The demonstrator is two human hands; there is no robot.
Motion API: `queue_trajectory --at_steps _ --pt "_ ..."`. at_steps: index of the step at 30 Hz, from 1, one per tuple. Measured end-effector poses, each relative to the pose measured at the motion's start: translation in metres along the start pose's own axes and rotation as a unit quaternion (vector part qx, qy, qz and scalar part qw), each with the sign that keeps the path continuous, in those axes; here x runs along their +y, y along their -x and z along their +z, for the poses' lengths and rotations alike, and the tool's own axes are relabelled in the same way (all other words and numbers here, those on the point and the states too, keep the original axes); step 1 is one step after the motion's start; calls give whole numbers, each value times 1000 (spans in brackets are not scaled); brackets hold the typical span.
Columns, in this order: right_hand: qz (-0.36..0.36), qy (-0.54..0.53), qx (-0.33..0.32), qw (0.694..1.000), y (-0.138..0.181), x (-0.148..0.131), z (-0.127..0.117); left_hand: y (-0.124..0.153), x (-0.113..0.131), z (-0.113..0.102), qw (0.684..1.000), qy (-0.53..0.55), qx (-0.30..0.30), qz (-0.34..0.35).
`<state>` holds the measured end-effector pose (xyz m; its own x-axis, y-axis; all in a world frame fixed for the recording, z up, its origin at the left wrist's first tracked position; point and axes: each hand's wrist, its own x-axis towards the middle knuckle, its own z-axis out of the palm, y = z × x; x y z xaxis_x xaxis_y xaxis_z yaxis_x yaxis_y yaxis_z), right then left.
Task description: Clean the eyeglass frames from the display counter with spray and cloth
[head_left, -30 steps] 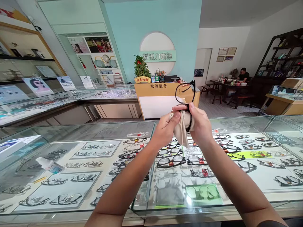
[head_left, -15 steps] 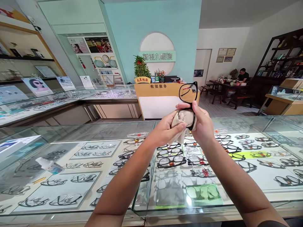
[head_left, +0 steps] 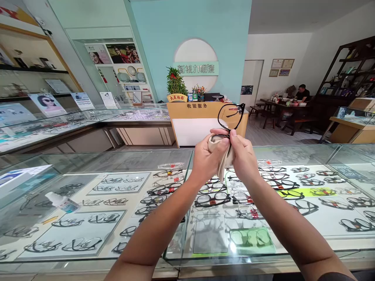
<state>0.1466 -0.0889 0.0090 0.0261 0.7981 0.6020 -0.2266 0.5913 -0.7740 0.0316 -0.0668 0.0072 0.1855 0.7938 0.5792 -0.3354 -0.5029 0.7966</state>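
A pair of black-framed eyeglasses (head_left: 243,110) is held up on end above the glass counter, one lens pointing upward. My left hand (head_left: 208,156) is closed around a beige cloth (head_left: 222,166), which is wrapped over the lower lens with my thumb pressing on it. My right hand (head_left: 243,154) pinches the frame near its bridge, with some of the cloth beside its fingers. Most of the lower lens is hidden behind the cloth and my fingers.
Rows of eyeglasses lie inside the glass display case (head_left: 175,262) below my arms. A white spray bottle (head_left: 62,202) stands on the left side of the counter. Beyond are a cashier desk (head_left: 187,130) and a person (head_left: 302,93) seated at a dark table.
Both hands and the glasses have shifted slightly left. The glasses have turned a little, and my left hand with the cloth now covers more of the lower lens.
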Motion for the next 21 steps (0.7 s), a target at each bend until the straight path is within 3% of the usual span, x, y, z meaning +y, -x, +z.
queue_trajectory --at_steps 5,12,17,21 --pt "-21 59 -2 998 -2 -3 -4 -2 1 -5 1000 -18 14 8" --pt "-26 11 43 999 -9 -2 -17 -9 4 -18 995 -10 -86 -56" --pt "-72 10 71 995 -14 -15 -26 -20 2 -36 998 -57 -27 -16" --pt "-54 29 32 998 -15 -24 -33 -26 7 -46 997 -80 7 -6"
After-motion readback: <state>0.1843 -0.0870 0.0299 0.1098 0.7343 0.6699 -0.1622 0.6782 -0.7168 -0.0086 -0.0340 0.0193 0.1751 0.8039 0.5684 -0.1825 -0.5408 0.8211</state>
